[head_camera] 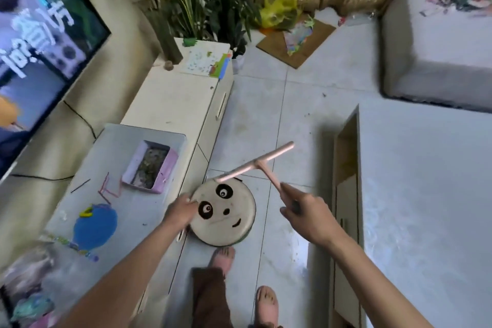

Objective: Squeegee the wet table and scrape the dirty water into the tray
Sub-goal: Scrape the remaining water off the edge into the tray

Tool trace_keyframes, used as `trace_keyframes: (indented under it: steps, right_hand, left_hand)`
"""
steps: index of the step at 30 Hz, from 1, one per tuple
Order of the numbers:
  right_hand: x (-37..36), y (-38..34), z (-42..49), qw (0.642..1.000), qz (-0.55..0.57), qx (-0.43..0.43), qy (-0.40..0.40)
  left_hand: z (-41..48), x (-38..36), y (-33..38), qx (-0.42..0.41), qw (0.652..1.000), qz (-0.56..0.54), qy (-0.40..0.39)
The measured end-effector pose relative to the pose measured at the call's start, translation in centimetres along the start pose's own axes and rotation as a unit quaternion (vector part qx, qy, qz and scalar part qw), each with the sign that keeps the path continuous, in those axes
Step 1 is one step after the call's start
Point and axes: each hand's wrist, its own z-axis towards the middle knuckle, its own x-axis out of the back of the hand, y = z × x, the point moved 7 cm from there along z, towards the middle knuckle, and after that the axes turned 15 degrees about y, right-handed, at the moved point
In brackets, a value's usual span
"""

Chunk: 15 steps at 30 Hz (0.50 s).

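Setup step, no wiping yet. My right hand grips the pink squeegee mid-air, centre frame. Left hand fingers rest on the panda stool rim. Pink tray sits centre-left on the table; next: blade down there.

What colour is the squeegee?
Pale pink squeegee, seen in the head view, held in the right hand.

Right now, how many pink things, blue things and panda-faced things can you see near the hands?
Pink: 2 (squeegee gripped by the right hand; tray on the grey tabletop)
Blue: 1 (round blue shape on the same tabletop)
Panda-faced: 1 (round stool, left hand at its edge)
Total: 4
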Motion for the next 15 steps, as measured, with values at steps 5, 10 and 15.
trace_keyframes:
  steps: [5,10,15]
  right_hand:
    - [-4.0,-1.4,4.7,1.000,-0.008,-0.020,-0.009]
    - [-8.8,-5.2,10.6,0.999,-0.014,0.011,-0.046]
    - [-15.3,-7.4,15.6,0.996,-0.013,0.029,-0.083]
  left_hand:
    - [10.2,1.3,-3.5,0.169,0.981,-0.090,0.014]
    - [19.3,2.6,-8.9,0.327,0.923,-0.197,0.050]
    - [26.3,1.2,-13.1,0.406,0.867,-0.285,0.048]
